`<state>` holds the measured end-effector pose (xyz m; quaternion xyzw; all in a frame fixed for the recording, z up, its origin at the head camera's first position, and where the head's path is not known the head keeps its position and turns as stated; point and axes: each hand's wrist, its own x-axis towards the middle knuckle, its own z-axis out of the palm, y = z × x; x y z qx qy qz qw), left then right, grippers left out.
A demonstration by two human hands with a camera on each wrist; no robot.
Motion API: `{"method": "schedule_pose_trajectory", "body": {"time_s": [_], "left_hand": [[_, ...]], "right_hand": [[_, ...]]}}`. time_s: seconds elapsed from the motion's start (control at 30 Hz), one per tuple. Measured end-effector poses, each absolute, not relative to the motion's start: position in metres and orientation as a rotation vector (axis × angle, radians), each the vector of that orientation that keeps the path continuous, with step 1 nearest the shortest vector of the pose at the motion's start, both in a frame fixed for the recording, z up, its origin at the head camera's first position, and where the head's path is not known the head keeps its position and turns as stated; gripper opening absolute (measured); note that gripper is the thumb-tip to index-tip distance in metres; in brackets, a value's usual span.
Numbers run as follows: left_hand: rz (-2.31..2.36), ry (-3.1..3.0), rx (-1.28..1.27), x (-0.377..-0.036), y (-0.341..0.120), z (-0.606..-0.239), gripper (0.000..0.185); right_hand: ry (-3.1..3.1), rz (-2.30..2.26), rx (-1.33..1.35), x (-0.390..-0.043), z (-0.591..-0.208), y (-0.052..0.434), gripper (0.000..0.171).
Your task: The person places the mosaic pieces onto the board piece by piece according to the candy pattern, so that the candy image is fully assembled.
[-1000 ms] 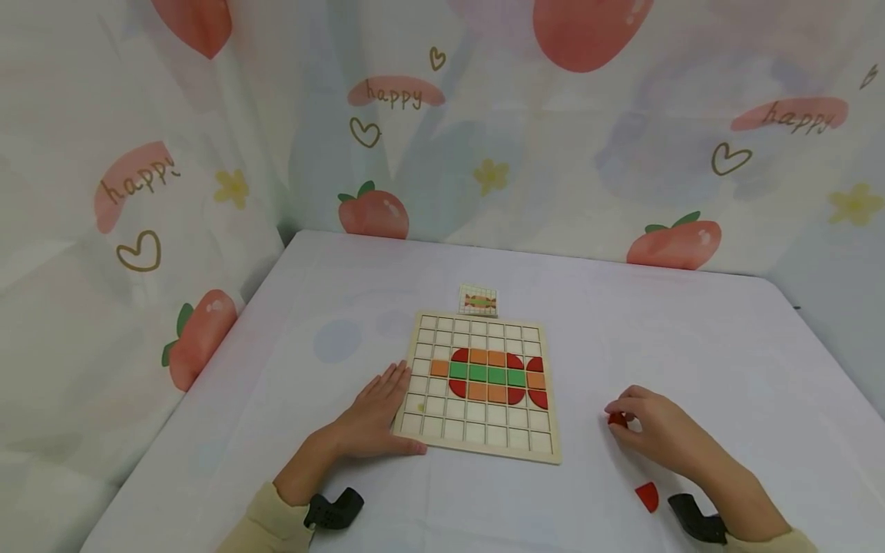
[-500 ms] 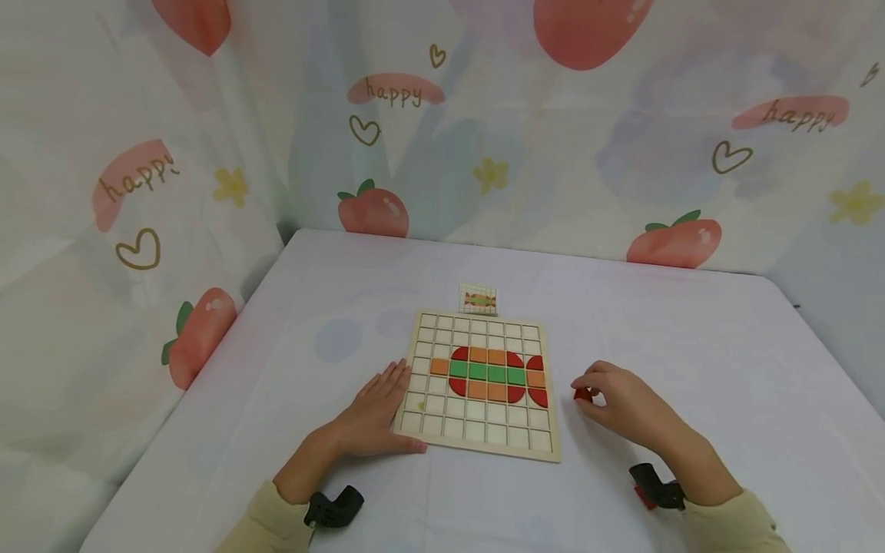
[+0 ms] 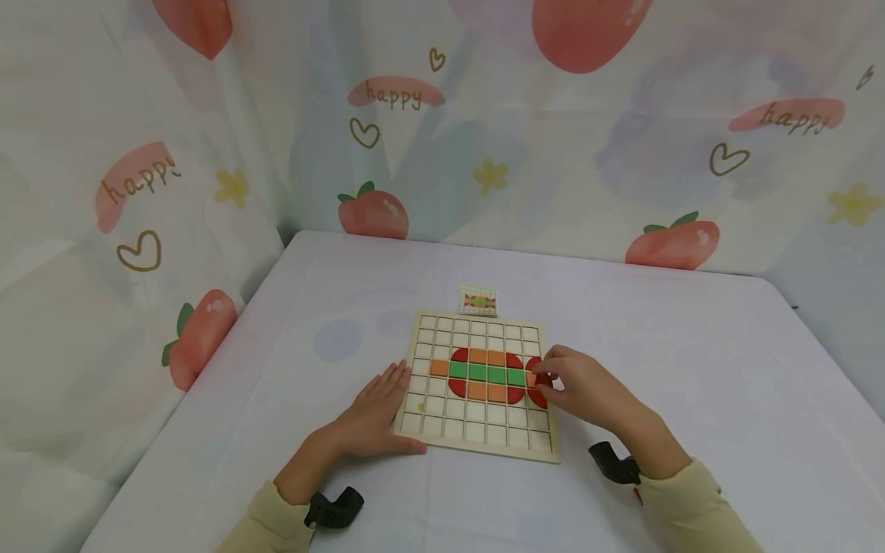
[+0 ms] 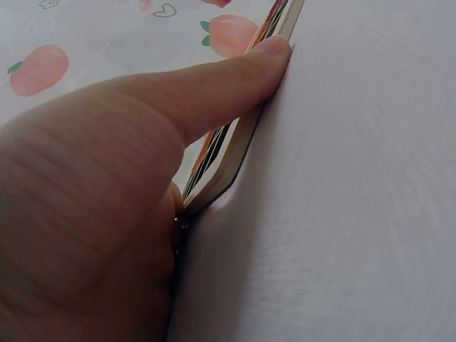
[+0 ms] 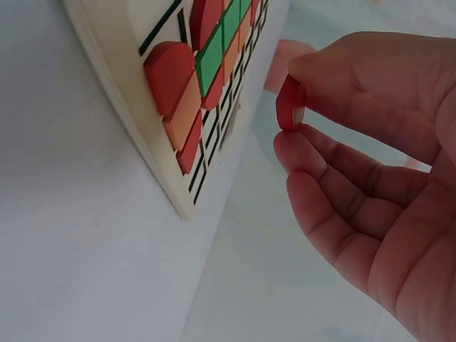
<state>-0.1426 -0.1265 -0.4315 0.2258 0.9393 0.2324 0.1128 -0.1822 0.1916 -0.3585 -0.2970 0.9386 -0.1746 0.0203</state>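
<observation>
My right hand (image 3: 588, 388) pinches a red quarter-round tile (image 5: 288, 103) between thumb and fingers, over the right edge of a wooden grid board (image 3: 452, 426). On the board, a row of green square tiles (image 3: 487, 373) lies between orange squares (image 3: 487, 392), with red rounded tiles (image 3: 458, 388) at the corners. At the right edge, placed red and orange tiles are partly covered by my right fingers. My left hand (image 3: 373, 415) rests at the board's near left corner, fingers straight along the left side, thumb (image 4: 235, 82) on the near edge.
A small pattern card (image 3: 477, 300) stands just behind the board. Another red tile (image 3: 638, 496) lies on the white tablecloth (image 3: 484, 507), mostly hidden by the right sleeve (image 3: 691, 507). Black wrist cameras (image 3: 335, 508) sit on both wrists. A printed curtain (image 3: 553, 153) hangs behind.
My right hand has carried the red tile leftward and away from me, from the tablecloth to over the board's right edge. The left hand and board have stayed put.
</observation>
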Motion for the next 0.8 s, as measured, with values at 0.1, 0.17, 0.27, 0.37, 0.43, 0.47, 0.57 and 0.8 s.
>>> {"method": "schedule_pose_trajectory", "body": {"time_s": [0.1, 0.17, 0.27, 0.37, 0.43, 0.47, 0.57, 0.8], "left_hand": [[0.687, 2.756, 0.662, -0.142, -0.127, -0.432, 0.112], [0.696, 2.75, 0.666, -0.143, -0.127, -0.433, 0.112], [0.711, 2.739, 0.67, -0.143, -0.127, -0.434, 0.113], [0.711, 2.731, 0.67, -0.143, -0.126, -0.434, 0.113], [0.71, 2.731, 0.667, -0.142, -0.126, -0.434, 0.114], [0.707, 2.732, 0.666, -0.142, -0.127, -0.434, 0.114], [0.704, 2.737, 0.668, -0.142, -0.127, -0.433, 0.113], [0.679, 2.762, 0.68, -0.144, -0.128, -0.434, 0.113]], "right_hand": [[2.903, -0.548, -0.954, -0.185, -0.357, 0.183, 0.015], [2.899, -0.539, -0.974, -0.187, -0.356, 0.178, 0.015], [2.902, -0.524, -0.994, -0.19, -0.357, 0.173, 0.015], [2.909, -0.521, -0.997, -0.192, -0.358, 0.17, 0.014], [2.91, -0.535, -1.003, -0.193, -0.359, 0.168, 0.013], [2.908, -0.545, -1.009, -0.195, -0.359, 0.167, 0.012], [2.901, -0.561, -1.032, -0.199, -0.359, 0.163, 0.012], [2.86, -0.554, -1.024, -0.211, -0.358, 0.146, 0.013]]}}
